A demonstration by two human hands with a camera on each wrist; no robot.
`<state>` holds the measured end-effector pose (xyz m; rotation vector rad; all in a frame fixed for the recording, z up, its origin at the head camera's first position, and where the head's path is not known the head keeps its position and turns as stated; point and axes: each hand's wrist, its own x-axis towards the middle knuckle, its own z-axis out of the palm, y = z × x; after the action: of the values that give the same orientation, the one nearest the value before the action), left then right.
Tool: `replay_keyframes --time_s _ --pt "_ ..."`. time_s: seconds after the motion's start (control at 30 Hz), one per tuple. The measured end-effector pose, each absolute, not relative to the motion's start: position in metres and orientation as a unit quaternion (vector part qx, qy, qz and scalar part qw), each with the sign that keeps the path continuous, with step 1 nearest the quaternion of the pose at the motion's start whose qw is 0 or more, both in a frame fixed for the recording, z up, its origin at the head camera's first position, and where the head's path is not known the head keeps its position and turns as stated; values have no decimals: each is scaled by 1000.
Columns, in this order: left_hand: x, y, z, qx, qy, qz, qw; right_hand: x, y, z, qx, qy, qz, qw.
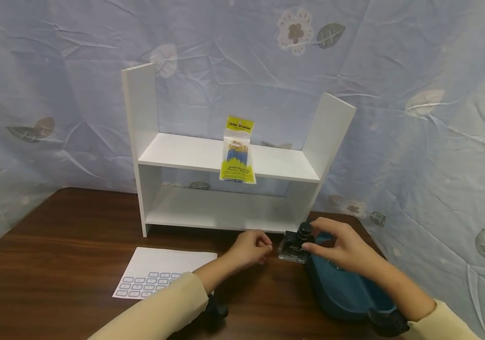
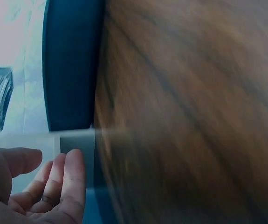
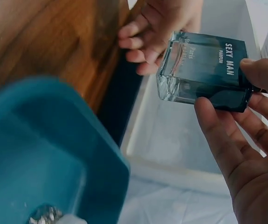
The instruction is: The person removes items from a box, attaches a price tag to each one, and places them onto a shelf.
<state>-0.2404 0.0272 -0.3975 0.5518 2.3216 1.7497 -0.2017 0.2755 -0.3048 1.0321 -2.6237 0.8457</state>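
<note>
A perfume bottle [image 3: 208,70] of clear and dark glass, labelled "SEXY MAN", is held in my right hand [image 1: 346,248], between thumb and fingers near its black cap [image 1: 304,230]. In the head view it hangs in the air in front of the shelf's right side. My left hand [image 1: 251,248] is just left of the bottle, apart from it. Its fingers [image 2: 73,177] are loosely bent and hold nothing. In the right wrist view, part of the left hand shows behind the bottle's base.
A white two-level shelf [image 1: 225,208] stands at the back, with a packet of artist brushes [image 1: 238,151] on its upper board. A blue bin [image 1: 344,295] sits at right, something shiny [image 3: 47,214] inside. A label sheet [image 1: 161,264] lies on the wooden table [image 1: 46,264].
</note>
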Motion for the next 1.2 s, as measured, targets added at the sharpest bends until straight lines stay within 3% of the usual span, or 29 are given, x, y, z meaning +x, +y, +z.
replay_keyframes --time_s 0.5,0.9,1.2 --pt "-250 -36 -390 269 879 393 -7 -200 232 -336 376 -880 278 78" --pt "-243 -76 -393 264 922 284 -1 -198 207 -356 386 -860 334 2" --pt "-240 -109 -397 244 940 238 1 -200 187 -367 385 -860 333 -23"
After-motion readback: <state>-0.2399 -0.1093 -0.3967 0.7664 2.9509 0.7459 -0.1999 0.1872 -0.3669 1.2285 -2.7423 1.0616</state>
